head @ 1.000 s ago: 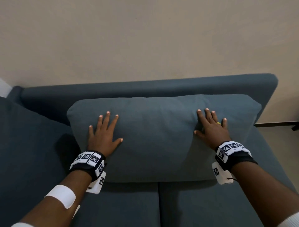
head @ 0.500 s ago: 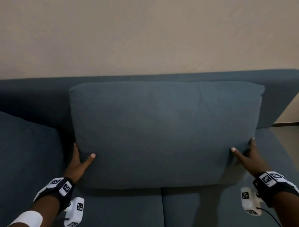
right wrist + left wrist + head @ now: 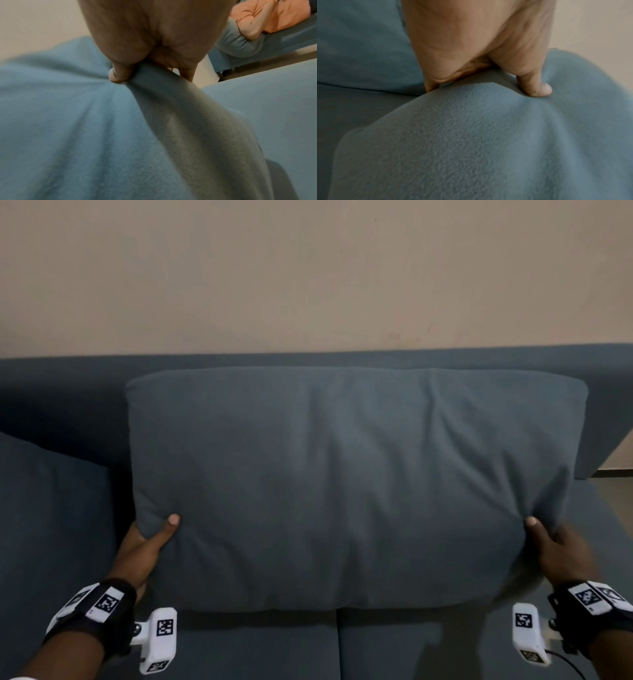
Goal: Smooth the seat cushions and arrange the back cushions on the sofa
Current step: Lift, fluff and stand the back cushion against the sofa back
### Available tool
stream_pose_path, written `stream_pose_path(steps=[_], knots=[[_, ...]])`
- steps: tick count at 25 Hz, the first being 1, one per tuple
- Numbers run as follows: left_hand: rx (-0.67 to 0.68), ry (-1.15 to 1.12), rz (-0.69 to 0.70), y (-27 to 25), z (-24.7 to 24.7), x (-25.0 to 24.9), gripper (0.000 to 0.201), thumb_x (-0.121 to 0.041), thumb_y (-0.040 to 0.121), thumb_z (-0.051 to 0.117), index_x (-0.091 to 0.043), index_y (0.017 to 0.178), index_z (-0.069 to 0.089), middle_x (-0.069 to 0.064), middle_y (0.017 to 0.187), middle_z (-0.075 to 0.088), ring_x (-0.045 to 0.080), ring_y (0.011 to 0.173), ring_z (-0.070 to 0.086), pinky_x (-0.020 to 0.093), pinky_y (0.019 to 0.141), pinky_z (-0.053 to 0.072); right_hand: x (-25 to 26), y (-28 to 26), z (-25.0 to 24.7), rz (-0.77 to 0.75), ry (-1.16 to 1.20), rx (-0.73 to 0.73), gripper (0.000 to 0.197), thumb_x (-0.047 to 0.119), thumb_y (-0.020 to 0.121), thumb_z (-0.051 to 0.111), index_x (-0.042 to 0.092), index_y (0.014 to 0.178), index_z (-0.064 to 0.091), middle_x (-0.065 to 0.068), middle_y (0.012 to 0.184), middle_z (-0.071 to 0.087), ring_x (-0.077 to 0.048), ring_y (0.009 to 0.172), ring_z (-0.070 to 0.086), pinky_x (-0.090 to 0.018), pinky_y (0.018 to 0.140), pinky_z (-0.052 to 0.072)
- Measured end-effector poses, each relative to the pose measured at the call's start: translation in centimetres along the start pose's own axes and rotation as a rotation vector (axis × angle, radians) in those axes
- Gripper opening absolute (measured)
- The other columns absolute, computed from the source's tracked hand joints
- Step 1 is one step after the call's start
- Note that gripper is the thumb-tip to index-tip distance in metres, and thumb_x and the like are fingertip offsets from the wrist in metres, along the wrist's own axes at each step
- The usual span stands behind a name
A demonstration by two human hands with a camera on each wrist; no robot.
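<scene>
A large blue-grey back cushion (image 3: 342,484) stands upright against the sofa backrest (image 3: 61,398), over the seam between two seat cushions (image 3: 337,645). My left hand (image 3: 150,542) grips its lower left edge, thumb on the front and fingers hidden behind. My right hand (image 3: 551,546) grips the lower right edge the same way. The left wrist view shows my thumb (image 3: 534,86) dug into the cushion (image 3: 488,135) fabric. In the right wrist view my thumb (image 3: 118,74) pinches a fold of the cushion (image 3: 85,121).
A second blue cushion (image 3: 48,508) lies at the left on the seat. A beige wall (image 3: 308,268) rises behind the sofa. The sofa's right end (image 3: 613,405) meets the floor (image 3: 616,491). A person in an orange top (image 3: 274,14) reclines on another sofa in the right wrist view.
Both hands slid from the cushion's front face down to its lower side edges and took hold. The cushion now stands taller and creases run from both grips.
</scene>
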State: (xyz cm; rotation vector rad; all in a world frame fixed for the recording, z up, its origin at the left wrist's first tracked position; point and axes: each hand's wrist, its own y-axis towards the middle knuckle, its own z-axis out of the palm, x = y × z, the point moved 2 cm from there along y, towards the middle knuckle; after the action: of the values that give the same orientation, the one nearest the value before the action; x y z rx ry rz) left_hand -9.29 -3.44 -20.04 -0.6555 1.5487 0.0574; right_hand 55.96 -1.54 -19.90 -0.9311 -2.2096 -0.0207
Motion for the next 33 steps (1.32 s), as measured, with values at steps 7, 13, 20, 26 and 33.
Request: stream_pose_path(steps=[7, 13, 20, 26, 33], knots=[[-0.051, 0.024, -0.065, -10.9, -2.2, 0.6, 0.043, -0.035, 0.086, 0.073, -0.016, 0.124, 0.065, 0.002, 0.112, 0.075, 0.022, 0.104, 0.071, 0.046, 0.096, 0.053, -6.7, -3.2, -5.0, 0.010, 0.019, -0.079, 0.079, 0.077, 0.088, 0.046, 0.001, 0.101, 0.063, -0.032, 0.096, 0.067, -0.047, 0.084, 0.066, -0.052, 0.073, 0.054], [-0.084, 0.156, -0.246, -17.4, -4.8, 9.1, 0.050, -0.047, 0.078, 0.080, -0.015, 0.113, 0.065, 0.001, 0.112, 0.071, 0.027, 0.113, 0.066, 0.039, 0.100, 0.049, -11.4, -6.8, -4.0, 0.103, -0.228, 0.093, 0.094, 0.074, 0.073, 0.032, -0.008, 0.104, 0.065, -0.038, 0.107, 0.065, -0.056, 0.098, 0.063, -0.060, 0.088, 0.051], [0.058, 0.745, -0.291, -10.2, -1.5, 7.4, 0.135, -0.079, 0.057, 0.074, -0.031, 0.158, -0.001, 0.014, 0.167, 0.002, 0.032, 0.154, 0.006, 0.053, 0.122, 0.015, 4.8, -15.4, 8.2, -0.338, -0.497, 0.364, 0.088, 0.076, 0.081, 0.054, 0.006, 0.134, 0.054, -0.027, 0.150, 0.038, -0.042, 0.145, 0.030, -0.055, 0.119, 0.023], [0.175, 0.742, -0.099, -0.9, -0.5, 3.8, 0.112, -0.051, 0.079, 0.076, -0.019, 0.160, 0.005, 0.013, 0.167, -0.008, 0.033, 0.154, -0.003, 0.045, 0.125, 0.009, 24.4, -29.1, 25.6, -1.084, -0.758, 1.106, 0.083, 0.054, 0.095, 0.055, 0.022, 0.160, 0.015, -0.007, 0.168, -0.013, -0.027, 0.155, -0.010, -0.053, 0.124, 0.012], [0.406, 0.789, -0.049, 6.4, -2.4, 3.0, 0.115, -0.043, 0.083, 0.076, -0.011, 0.159, -0.004, 0.004, 0.168, -0.005, 0.022, 0.155, -0.002, 0.039, 0.125, 0.008, 33.1, -28.1, 37.0, -1.122, -0.730, 0.768, 0.080, 0.042, 0.101, 0.044, 0.019, 0.160, -0.005, 0.003, 0.156, -0.033, -0.028, 0.155, -0.011, -0.049, 0.122, 0.002]])
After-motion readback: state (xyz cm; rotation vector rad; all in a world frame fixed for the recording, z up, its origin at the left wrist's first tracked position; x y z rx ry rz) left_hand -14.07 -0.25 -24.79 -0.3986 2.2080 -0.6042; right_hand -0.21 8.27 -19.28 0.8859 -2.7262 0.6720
